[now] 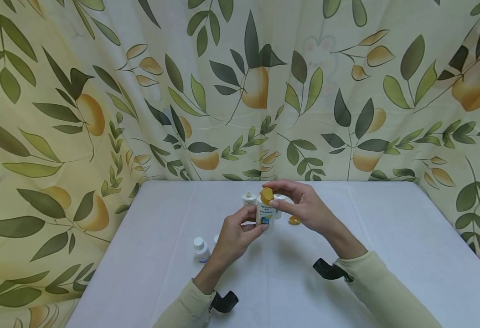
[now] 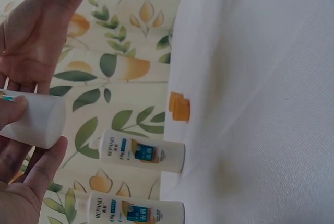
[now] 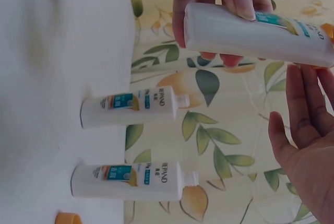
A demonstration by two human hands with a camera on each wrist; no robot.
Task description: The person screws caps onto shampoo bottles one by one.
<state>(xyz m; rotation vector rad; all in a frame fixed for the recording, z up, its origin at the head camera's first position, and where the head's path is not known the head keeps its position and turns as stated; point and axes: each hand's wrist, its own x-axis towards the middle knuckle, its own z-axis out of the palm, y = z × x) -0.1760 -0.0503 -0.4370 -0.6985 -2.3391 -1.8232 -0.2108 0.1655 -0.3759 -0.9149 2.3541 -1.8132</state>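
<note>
A white lotion bottle [image 1: 265,213], with a blue and yellow label, is held up over the table in my left hand [image 1: 239,231]. The thumb lies along its front near the base, the fingers behind. At its top, the thumb and fingers of my right hand [image 1: 307,206] pinch the orange cap [image 1: 266,196]. Only a sliver of that cap enters the right wrist view, so how tightly it sits on the neck is hidden. Behind stand two similar bottles, one [image 3: 130,107] and another [image 3: 130,182], both with bare white nozzles.
A loose orange cap [image 1: 294,220] lies on the white tablecloth [image 1: 387,228], right of the standing bottles. Left of my left forearm is a small white bottle [image 1: 201,250] with a white lid, and another white top [image 1: 216,239] is mostly covered by that hand. A leaf-patterned curtain [image 1: 240,136] hangs behind.
</note>
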